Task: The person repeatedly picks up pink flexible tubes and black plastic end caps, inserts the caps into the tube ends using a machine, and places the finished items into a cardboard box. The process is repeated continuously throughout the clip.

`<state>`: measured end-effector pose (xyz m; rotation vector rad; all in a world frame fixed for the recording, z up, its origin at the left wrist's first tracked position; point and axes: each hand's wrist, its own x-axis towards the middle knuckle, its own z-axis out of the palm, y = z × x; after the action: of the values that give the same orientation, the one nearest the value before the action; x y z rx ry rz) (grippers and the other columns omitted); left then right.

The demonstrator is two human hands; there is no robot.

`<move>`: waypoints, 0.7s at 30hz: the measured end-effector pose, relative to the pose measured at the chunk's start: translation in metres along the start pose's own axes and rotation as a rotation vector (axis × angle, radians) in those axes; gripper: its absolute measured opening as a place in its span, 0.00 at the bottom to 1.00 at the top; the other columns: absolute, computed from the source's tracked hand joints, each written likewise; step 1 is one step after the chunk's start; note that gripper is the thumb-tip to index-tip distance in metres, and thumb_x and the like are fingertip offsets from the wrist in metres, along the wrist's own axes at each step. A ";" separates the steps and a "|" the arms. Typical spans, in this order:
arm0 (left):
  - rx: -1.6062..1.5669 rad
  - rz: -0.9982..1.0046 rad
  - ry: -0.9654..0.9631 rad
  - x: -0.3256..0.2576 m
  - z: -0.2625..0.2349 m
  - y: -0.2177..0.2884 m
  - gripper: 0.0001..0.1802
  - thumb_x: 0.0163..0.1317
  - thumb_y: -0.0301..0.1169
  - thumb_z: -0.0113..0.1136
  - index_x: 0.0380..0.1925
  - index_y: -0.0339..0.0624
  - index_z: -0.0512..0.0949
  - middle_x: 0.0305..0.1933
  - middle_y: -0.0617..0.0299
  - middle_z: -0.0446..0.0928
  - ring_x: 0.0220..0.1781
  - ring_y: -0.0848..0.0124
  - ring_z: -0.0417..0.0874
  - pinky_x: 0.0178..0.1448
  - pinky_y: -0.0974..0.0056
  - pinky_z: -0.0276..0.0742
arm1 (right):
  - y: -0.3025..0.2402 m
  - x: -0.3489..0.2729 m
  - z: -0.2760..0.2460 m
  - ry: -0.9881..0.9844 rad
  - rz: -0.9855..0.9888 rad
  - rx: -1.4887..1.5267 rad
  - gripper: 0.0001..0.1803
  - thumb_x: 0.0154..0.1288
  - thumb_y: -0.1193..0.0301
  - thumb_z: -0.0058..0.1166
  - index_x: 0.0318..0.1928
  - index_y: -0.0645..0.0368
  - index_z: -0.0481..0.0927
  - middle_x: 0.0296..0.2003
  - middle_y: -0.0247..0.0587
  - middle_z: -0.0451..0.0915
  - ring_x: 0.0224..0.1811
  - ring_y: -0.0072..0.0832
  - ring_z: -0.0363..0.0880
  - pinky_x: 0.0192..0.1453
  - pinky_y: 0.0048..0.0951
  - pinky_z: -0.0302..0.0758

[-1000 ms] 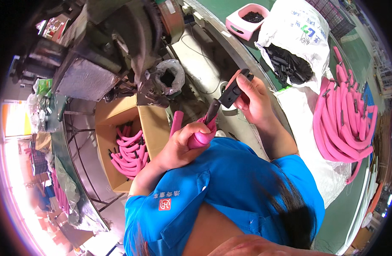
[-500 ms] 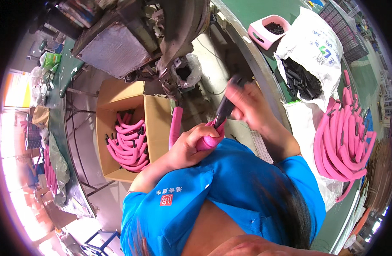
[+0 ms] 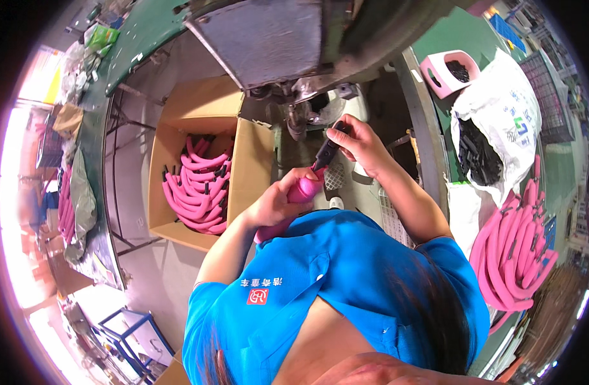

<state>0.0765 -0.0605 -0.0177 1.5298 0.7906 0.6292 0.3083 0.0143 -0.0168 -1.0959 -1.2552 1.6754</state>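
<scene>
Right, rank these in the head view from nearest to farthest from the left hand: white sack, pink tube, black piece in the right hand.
1. Pink tube: gripped in the left hand itself.
2. Black piece: just above and to the right, in the right hand.
3. White sack: well off to the right.

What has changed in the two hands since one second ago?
The right hand brought the black part nearer the left hand; it now meets the end of the pink tube. The tube's other part swung toward the shirt. Both grips stayed closed.
</scene>
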 end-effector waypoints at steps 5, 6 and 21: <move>-0.076 -0.083 0.026 0.004 -0.032 -0.010 0.30 0.54 0.22 0.66 0.55 0.46 0.64 0.52 0.64 0.67 0.54 0.73 0.68 0.59 0.67 0.66 | -0.005 0.032 0.021 -0.003 0.082 0.018 0.13 0.67 0.58 0.54 0.37 0.53 0.70 0.24 0.24 0.69 0.21 0.12 0.65 0.23 0.16 0.61; -0.097 -0.111 0.029 0.006 -0.037 -0.011 0.30 0.54 0.21 0.65 0.55 0.46 0.64 0.51 0.64 0.67 0.53 0.74 0.68 0.57 0.68 0.67 | -0.008 0.039 0.021 -0.024 0.103 0.008 0.14 0.67 0.57 0.54 0.39 0.54 0.71 0.25 0.25 0.70 0.23 0.12 0.66 0.25 0.16 0.64; 0.093 -0.049 0.055 -0.003 -0.058 -0.010 0.29 0.51 0.23 0.66 0.54 0.43 0.67 0.55 0.59 0.71 0.58 0.69 0.70 0.64 0.65 0.62 | 0.164 0.212 -0.033 0.420 -0.164 -0.939 0.20 0.67 0.58 0.43 0.47 0.63 0.74 0.46 0.51 0.75 0.49 0.42 0.73 0.53 0.40 0.69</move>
<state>0.0280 -0.0268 -0.0211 1.5781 0.9077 0.6078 0.2537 0.1826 -0.2215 -1.6981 -1.8123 0.6218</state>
